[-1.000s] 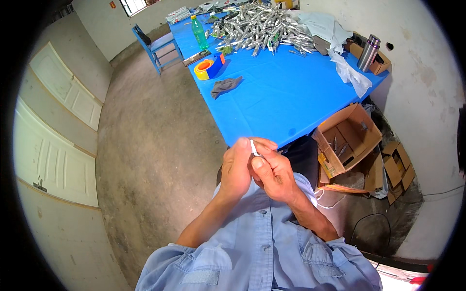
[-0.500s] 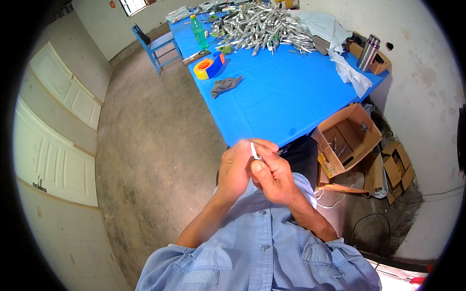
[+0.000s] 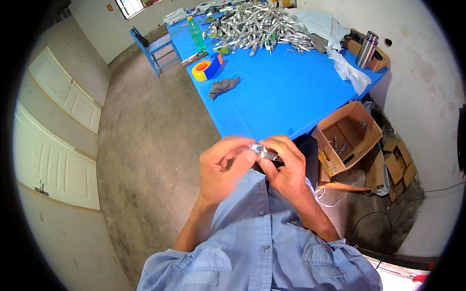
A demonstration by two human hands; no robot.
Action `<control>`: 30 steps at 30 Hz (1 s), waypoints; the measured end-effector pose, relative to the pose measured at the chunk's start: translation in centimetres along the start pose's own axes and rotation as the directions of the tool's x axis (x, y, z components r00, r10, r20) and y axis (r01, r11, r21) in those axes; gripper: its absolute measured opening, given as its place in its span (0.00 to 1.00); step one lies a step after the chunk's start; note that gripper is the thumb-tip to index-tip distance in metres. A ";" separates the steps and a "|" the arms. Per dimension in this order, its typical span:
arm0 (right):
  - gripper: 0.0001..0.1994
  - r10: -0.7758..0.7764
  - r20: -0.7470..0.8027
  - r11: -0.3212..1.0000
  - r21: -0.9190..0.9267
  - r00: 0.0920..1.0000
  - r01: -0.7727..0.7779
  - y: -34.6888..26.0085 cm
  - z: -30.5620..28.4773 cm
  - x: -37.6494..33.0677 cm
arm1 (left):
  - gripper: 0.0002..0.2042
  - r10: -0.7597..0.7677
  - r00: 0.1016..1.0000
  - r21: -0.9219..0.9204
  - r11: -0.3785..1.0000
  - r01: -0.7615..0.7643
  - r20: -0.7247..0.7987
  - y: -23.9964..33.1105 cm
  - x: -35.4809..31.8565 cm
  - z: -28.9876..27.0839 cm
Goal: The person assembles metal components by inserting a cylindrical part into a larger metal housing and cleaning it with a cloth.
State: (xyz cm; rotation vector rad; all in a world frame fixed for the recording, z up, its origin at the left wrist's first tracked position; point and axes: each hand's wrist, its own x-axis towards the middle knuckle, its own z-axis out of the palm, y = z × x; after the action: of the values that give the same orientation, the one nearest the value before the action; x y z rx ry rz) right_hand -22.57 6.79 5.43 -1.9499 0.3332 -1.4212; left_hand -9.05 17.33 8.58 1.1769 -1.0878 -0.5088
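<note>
Tube (image 3: 262,152) before the desk (image 3: 272,104), right hand (image 3: 289,169) clamped on it, left hand (image 3: 218,169) at its end, whether pinching unclear, silver pile (image 3: 264,26) on the desk's far part, carton (image 3: 365,127) right of the desk

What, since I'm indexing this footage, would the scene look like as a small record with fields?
Right hand: holds a small silvery object
Left hand: fingertips at the object's left end; grip unclear
Table: blue-topped, ahead of the hands
Table, far part: heap of slim silvery pieces
Table, left side: green bottle, blue-and-yellow roll, crumpled dark cloth
Table, right side: steel flask
Right of table: open cardboard box, a few slim pieces inside
Beyond, left: blue chair
</note>
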 end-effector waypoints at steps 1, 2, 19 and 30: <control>0.16 -0.005 -0.002 1.000 -0.004 1.000 0.005 0.1 0.0 0.0 | 0.07 0.036 0.999 0.036 0.999 -0.036 -0.005 0.1 0.0 0.3; 0.16 -0.009 -0.004 1.000 -0.007 1.000 0.009 0.2 0.0 -0.1 | 0.07 0.045 0.999 0.063 0.997 -0.044 -0.026 0.1 0.0 0.4; 0.14 0.151 0.203 0.986 0.036 0.968 -0.161 -0.3 -0.3 -0.7 | 0.04 0.120 0.993 0.269 0.956 -0.115 -0.005 -0.6 0.0 -0.1; 0.12 0.296 0.287 0.951 0.005 0.911 -0.311 -0.3 -0.6 -0.3 | 0.02 -0.123 0.992 0.131 0.984 0.124 -0.022 -0.7 0.7 -0.5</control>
State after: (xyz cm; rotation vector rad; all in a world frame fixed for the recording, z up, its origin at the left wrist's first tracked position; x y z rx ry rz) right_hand -23.27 6.93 5.53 -1.9286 0.4403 -0.9290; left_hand -8.17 16.70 8.23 1.3688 -1.0540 -0.5302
